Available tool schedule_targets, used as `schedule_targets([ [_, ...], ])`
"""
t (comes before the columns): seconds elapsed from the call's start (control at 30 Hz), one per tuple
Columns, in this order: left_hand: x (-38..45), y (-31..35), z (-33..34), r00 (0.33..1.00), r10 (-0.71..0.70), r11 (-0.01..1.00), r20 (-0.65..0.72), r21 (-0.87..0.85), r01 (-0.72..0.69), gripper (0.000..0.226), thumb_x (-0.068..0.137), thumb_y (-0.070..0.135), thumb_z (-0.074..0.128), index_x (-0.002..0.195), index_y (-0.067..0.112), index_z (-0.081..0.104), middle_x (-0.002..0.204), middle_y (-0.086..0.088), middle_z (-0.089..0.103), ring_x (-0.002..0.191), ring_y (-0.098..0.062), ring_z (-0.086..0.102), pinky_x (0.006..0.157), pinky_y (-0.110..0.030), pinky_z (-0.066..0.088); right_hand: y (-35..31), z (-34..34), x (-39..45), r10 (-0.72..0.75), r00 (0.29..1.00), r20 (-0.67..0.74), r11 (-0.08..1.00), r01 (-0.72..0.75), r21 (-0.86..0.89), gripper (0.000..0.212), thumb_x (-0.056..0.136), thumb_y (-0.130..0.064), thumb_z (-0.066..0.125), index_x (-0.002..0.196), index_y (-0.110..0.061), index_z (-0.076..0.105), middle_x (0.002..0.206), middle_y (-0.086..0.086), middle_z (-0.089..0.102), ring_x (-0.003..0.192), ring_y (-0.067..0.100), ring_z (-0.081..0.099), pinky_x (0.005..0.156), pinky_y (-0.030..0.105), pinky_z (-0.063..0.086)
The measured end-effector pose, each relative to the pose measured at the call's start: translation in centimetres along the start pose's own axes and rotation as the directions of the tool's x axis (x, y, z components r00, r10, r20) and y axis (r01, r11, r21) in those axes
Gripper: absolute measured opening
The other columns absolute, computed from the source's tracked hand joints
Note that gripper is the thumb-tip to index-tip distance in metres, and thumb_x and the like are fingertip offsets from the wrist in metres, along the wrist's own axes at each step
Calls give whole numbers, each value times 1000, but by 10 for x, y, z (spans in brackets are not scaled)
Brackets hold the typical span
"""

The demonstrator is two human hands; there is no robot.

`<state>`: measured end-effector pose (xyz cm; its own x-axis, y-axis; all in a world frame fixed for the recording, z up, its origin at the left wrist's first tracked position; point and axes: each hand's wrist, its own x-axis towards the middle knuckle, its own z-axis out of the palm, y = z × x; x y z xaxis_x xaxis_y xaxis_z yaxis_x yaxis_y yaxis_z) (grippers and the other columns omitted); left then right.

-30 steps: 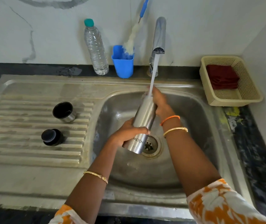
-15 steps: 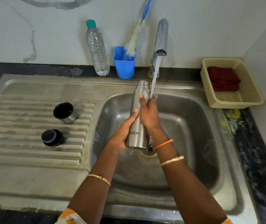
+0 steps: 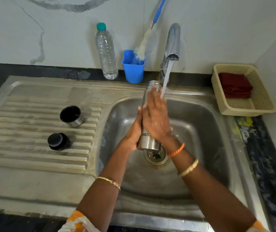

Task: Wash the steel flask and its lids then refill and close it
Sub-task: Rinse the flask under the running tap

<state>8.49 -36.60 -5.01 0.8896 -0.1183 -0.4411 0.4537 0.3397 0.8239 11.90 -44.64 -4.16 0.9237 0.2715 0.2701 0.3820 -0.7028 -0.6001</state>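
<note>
The flask (image 3: 148, 143) is a smooth, brushed-steel cylinder with dark lettering near its base and a narrow threaded neck at the top. It stands almost upright over the drain (image 3: 156, 156), inside the sink bowl (image 3: 206, 148). The left hand (image 3: 134, 131) wraps around its lower body from the left and grips it. The right hand (image 3: 155, 118) lies flat against the front of the flask, fingers straight and close together, wet and a little blurred. Water (image 3: 166, 77) falls in a pale stream from the curved chrome tap (image 3: 172, 42) and lands beside the neck, on the right fingers.

Both lids rest on the ribbed steel draining board (image 3: 25, 139), well apart from the flask: a steel cup lid (image 3: 71, 116) with a black inside, and nearer the front a round black plastic stopper (image 3: 57, 141).

The sink is dull, stained stainless steel set in a dark speckled counter (image 3: 264, 164). Against the white, grey-veined wall (image 3: 33, 22) stand a clear ridged plastic bottle (image 3: 106, 54) with a green cap and a blue plastic cup (image 3: 133, 69) holding a white bristled brush (image 3: 144, 42) with a blue handle. To the right sits a cream plastic basket (image 3: 261, 97) of open mesh, with a folded dark red cloth (image 3: 234, 85) inside.
</note>
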Motion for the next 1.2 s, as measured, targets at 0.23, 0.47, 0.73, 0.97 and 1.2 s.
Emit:
schedule_targets([
  [0.23, 4, -9, 2, 997, 30, 984, -66, 177, -18, 50, 100, 54, 25, 106, 23, 63, 92, -4, 73, 82, -14, 70, 71, -29, 55, 16, -8, 20, -23, 998, 60, 973, 36, -226, 57, 94, -29, 25, 142, 0, 36, 151, 16, 31, 143, 37, 18, 117, 50, 15],
  [0.47, 4, -15, -1, 986, 102, 941, -129, 334, -54, 59, 93, 61, 39, 113, 10, 60, 96, -8, 71, 82, -19, 68, 73, -34, 54, 15, -12, 25, -77, 987, 142, 913, 127, -389, 67, 85, -33, 17, 128, 6, 50, 133, 23, 50, 137, 39, 32, 113, 57, 21],
  [0.73, -5, -19, -2, 979, 102, 899, -176, 438, -15, 59, 70, 67, 66, 110, 25, 55, 101, 3, 70, 87, -15, 69, 76, -34, 55, 23, -27, 41, -214, 952, 219, 914, 274, -298, 48, 82, -35, 31, 84, -9, 71, 100, 7, 68, 122, 26, 50, 111, 52, 18],
  [0.97, -15, -4, 2, 999, -25, 989, -43, 143, 31, 46, 84, 51, 62, 115, 16, 61, 89, -5, 71, 76, -17, 68, 68, -31, 55, 17, -37, 69, 484, 840, 246, 461, -484, 744, 40, 75, -34, 74, 106, -13, 62, 103, 10, 63, 87, 20, 65, 77, 35, 54],
  [1.2, -14, -3, -10, 988, -111, 993, 107, -33, 115, 56, 87, 59, 49, 112, 11, 65, 101, -19, 70, 86, -29, 68, 84, -42, 55, 20, -23, 13, 426, 746, 512, -1, -565, 825, 50, 73, -36, 75, 114, -11, 60, 107, 16, 67, 97, 30, 65, 88, 45, 52],
])
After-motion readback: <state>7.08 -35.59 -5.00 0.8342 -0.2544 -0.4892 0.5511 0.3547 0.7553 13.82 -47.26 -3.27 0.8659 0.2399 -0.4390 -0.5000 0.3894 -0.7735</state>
